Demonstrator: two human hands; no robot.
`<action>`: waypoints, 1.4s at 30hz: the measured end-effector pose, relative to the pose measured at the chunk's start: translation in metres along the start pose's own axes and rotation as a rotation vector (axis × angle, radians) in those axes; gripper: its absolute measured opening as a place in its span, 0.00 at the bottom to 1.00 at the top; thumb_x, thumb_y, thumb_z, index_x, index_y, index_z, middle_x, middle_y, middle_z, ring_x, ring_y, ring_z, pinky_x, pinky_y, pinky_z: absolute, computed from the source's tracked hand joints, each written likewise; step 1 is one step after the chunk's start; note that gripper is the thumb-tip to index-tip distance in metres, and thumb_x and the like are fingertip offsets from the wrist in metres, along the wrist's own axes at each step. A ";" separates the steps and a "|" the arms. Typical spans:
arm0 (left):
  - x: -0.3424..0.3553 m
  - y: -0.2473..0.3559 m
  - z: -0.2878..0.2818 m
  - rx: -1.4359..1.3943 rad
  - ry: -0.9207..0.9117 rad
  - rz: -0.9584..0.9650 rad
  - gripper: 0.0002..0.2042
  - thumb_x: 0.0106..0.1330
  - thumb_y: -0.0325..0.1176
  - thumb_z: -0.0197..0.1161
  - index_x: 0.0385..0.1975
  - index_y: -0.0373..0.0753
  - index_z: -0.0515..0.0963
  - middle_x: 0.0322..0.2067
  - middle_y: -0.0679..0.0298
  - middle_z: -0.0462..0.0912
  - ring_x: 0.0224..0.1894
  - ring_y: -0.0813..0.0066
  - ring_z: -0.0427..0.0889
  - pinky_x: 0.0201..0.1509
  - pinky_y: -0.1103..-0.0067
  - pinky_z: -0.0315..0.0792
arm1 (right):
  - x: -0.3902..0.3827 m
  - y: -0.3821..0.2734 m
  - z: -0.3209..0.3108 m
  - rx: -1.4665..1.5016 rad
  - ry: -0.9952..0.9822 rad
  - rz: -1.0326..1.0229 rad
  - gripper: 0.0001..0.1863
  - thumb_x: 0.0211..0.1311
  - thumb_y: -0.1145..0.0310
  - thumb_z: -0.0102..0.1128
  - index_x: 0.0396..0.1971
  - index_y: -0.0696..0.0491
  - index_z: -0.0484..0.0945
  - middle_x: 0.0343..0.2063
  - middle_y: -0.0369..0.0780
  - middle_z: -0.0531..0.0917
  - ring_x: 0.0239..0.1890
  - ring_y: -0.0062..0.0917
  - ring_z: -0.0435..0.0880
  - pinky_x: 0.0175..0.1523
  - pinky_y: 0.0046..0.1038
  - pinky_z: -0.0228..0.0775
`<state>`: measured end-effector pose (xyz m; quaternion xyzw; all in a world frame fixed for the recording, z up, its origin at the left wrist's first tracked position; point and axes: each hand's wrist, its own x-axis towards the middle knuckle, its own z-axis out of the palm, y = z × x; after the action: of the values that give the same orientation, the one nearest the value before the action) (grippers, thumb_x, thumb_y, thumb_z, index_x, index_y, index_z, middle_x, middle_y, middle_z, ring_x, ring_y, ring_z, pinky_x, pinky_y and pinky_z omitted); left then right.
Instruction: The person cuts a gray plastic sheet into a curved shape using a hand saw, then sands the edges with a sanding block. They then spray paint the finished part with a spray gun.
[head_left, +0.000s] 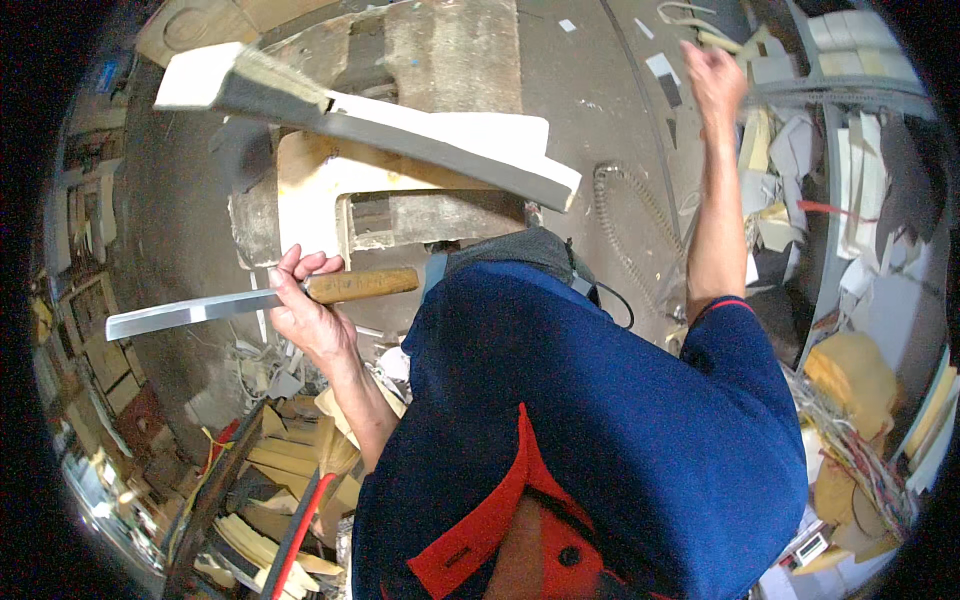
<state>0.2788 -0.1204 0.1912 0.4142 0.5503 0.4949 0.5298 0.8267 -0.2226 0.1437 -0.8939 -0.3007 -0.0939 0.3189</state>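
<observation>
My left hand (310, 310) grips a long knife near where the steel blade (180, 315) joins its wooden handle (365, 282), held crosswise with the blade pointing left. Above it a long foam piece (450, 160), white on top with a grey side and a thicker left end, lies across a cream cut panel (310, 210). These sit over a worn, stained board (440, 60). My right hand (715, 75) is raised at the upper right with curled fingers, near cream offcuts; it is slightly blurred, and whatever it may hold is hidden.
A coiled air hose (630, 220) lies on the grey floor right of the board. Scraps and grey sheets (855, 190) are piled along the right. A wooden bin of offcuts (270, 450) with red-and-black handled tools is at lower left. Foam pieces (100, 340) line the left side.
</observation>
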 end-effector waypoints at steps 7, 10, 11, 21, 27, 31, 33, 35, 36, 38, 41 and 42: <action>-0.013 0.029 0.087 -0.014 -0.240 0.065 0.26 0.79 0.49 0.48 0.53 0.25 0.71 0.35 0.53 0.83 0.35 0.60 0.85 0.46 0.64 0.81 | -0.096 0.175 -0.047 -0.125 0.052 0.236 0.18 0.59 0.54 0.64 0.25 0.56 0.82 0.20 0.44 0.81 0.24 0.35 0.77 0.36 0.35 0.72; -0.024 0.029 0.121 0.031 -0.295 0.062 0.26 0.79 0.49 0.47 0.53 0.26 0.72 0.35 0.53 0.83 0.34 0.61 0.86 0.46 0.62 0.82 | -0.124 0.167 -0.049 -0.026 -0.122 0.280 0.19 0.63 0.55 0.64 0.22 0.56 0.79 0.15 0.37 0.74 0.19 0.22 0.68 0.29 0.31 0.66; -0.027 0.030 0.130 0.023 -0.320 0.061 0.26 0.79 0.49 0.47 0.53 0.26 0.72 0.34 0.53 0.83 0.34 0.61 0.86 0.46 0.62 0.82 | -0.133 0.150 -0.047 0.006 -0.169 0.312 0.19 0.64 0.55 0.63 0.23 0.56 0.79 0.15 0.36 0.73 0.20 0.20 0.68 0.29 0.30 0.65; -0.099 0.006 0.205 0.023 -0.334 -0.150 0.31 0.79 0.51 0.43 0.62 0.23 0.66 0.53 0.40 0.79 0.52 0.51 0.83 0.57 0.65 0.77 | -0.174 -0.089 -0.091 0.648 -0.711 -0.524 0.35 0.48 0.64 0.77 0.57 0.58 0.74 0.49 0.50 0.81 0.53 0.47 0.81 0.58 0.38 0.74; -0.132 -0.030 0.230 0.107 -0.490 -0.115 0.27 0.76 0.41 0.56 0.60 0.19 0.68 0.52 0.42 0.81 0.55 0.59 0.81 0.61 0.73 0.73 | -0.180 -0.072 -0.091 0.561 -0.755 -0.431 0.26 0.57 0.71 0.67 0.56 0.59 0.73 0.45 0.52 0.81 0.48 0.47 0.83 0.53 0.39 0.76; -0.149 -0.052 0.187 0.274 -0.491 -0.142 0.26 0.68 0.34 0.67 0.60 0.25 0.69 0.53 0.47 0.80 0.53 0.64 0.80 0.58 0.75 0.73 | -0.178 -0.026 -0.102 0.484 -0.827 -0.342 0.22 0.61 0.71 0.62 0.54 0.58 0.73 0.41 0.53 0.82 0.42 0.48 0.84 0.47 0.40 0.77; -0.143 -0.068 0.164 0.358 -0.354 -0.239 0.28 0.68 0.36 0.67 0.62 0.28 0.67 0.61 0.43 0.72 0.63 0.59 0.73 0.65 0.64 0.69 | -0.186 -0.012 -0.105 0.435 -0.863 -0.277 0.20 0.63 0.70 0.61 0.54 0.57 0.73 0.37 0.52 0.82 0.38 0.47 0.85 0.43 0.39 0.77; -0.139 -0.088 0.155 0.332 -0.243 -0.191 0.35 0.67 0.38 0.67 0.69 0.29 0.58 0.66 0.37 0.63 0.69 0.49 0.65 0.69 0.61 0.64 | -0.194 -0.002 -0.111 0.338 -0.999 -0.162 0.18 0.65 0.69 0.61 0.53 0.56 0.73 0.33 0.50 0.83 0.35 0.45 0.85 0.39 0.38 0.76; -0.137 -0.098 0.156 0.269 -0.245 -0.158 0.38 0.67 0.38 0.67 0.70 0.29 0.54 0.68 0.36 0.60 0.70 0.47 0.62 0.70 0.60 0.63 | -0.202 0.000 -0.110 0.342 -0.965 -0.177 0.18 0.66 0.68 0.60 0.54 0.55 0.73 0.27 0.49 0.82 0.29 0.42 0.85 0.36 0.38 0.74; -0.132 -0.116 0.162 0.202 -0.230 -0.182 0.44 0.66 0.37 0.68 0.74 0.30 0.45 0.71 0.34 0.53 0.73 0.42 0.57 0.71 0.60 0.60 | -0.213 0.004 -0.114 0.357 -0.980 -0.163 0.18 0.66 0.67 0.60 0.54 0.56 0.74 0.28 0.47 0.81 0.27 0.35 0.82 0.34 0.34 0.72; -0.125 -0.134 0.179 0.202 -0.257 -0.110 0.48 0.66 0.38 0.67 0.75 0.31 0.37 0.72 0.33 0.48 0.74 0.41 0.54 0.74 0.60 0.57 | -0.221 0.007 -0.116 0.327 -0.992 -0.133 0.20 0.66 0.67 0.60 0.55 0.56 0.74 0.28 0.46 0.80 0.26 0.31 0.80 0.33 0.32 0.70; -0.126 -0.137 0.182 0.220 -0.247 -0.123 0.49 0.65 0.38 0.67 0.75 0.30 0.37 0.72 0.33 0.49 0.73 0.42 0.56 0.74 0.63 0.55 | -0.222 0.008 -0.116 0.335 -0.996 -0.120 0.20 0.65 0.67 0.60 0.55 0.57 0.74 0.29 0.46 0.80 0.26 0.31 0.80 0.33 0.32 0.70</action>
<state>0.4814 -0.2475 0.0878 0.4932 0.5560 0.3436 0.5741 0.6561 -0.4067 0.1498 -0.7483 -0.4774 0.3732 0.2698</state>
